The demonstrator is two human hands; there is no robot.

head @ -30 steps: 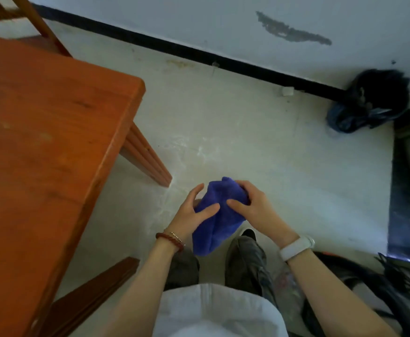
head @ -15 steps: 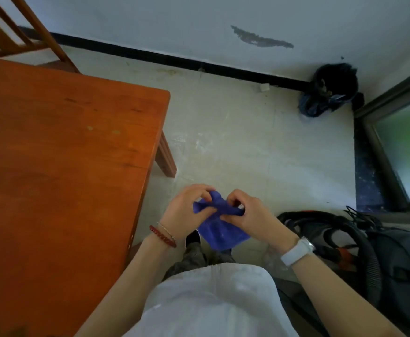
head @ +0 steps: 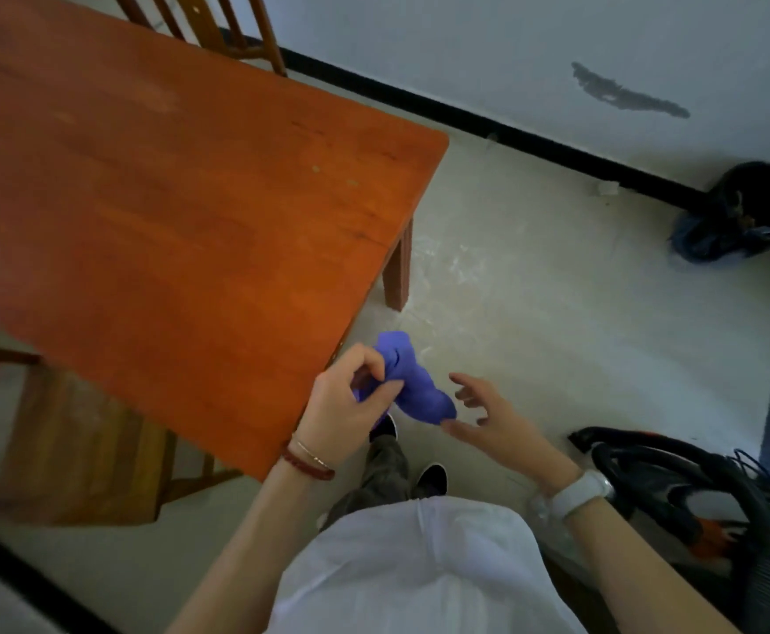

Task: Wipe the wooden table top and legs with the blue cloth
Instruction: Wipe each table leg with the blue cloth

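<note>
The wooden table top fills the upper left, its near right corner by my waist. One table leg shows under the far right corner. The blue cloth is bunched up just off the table's right edge. My left hand grips its left end at the table edge. My right hand is to the right of the cloth with spread fingers, the thumb close to the cloth's lower end and nothing in its grasp.
A wooden chair stands behind the table and another chair is tucked under its near left side. A dark bag lies by the wall at right. A black and orange backpack sits on the floor by my right arm.
My right hand has let go of the cloth and opened. The left hand keeps the cloth and has moved toward the table edge. My view has swung left over the table.
</note>
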